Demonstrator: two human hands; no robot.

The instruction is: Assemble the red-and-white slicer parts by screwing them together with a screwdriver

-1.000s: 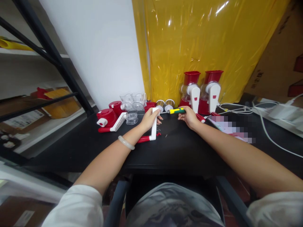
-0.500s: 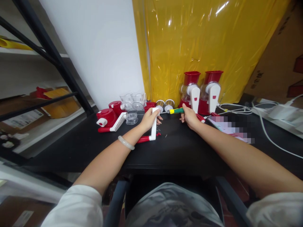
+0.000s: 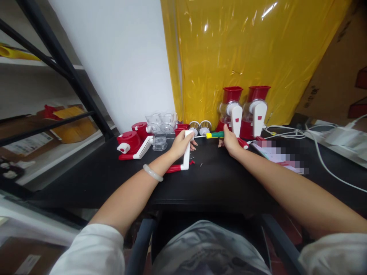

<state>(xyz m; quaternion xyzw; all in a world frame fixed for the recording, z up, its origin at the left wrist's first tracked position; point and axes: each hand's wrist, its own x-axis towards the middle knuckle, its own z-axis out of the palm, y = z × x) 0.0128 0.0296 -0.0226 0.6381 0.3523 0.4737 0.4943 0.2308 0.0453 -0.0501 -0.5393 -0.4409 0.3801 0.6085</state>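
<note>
My left hand (image 3: pixel 182 144) is closed round the top of a white crank handle (image 3: pixel 186 154), whose red grip (image 3: pixel 174 169) points left near the table. My right hand (image 3: pixel 230 141) is wrapped round the green and yellow handle of a screwdriver (image 3: pixel 215 135). The screwdriver lies level, its shaft pointing left toward the top of the crank handle; whether the tip touches it is too small to tell. Below the left hand, a small red piece (image 3: pixel 192 162) and several small screws (image 3: pixel 201 164) lie on the black table (image 3: pixel 218 183).
Two assembled red and white rotary graters (image 3: pixel 236 114) (image 3: pixel 259 110) stand at the back right. Behind my hands are metal grater drums (image 3: pixel 205 127). Clear plastic parts (image 3: pixel 160 123) and red bases (image 3: pixel 129 142) sit on the left. White cables (image 3: pixel 321 152) run along the right.
The screwdriver and my right hand have shifted very slightly. My left hand and the crank handle stay where they were.
</note>
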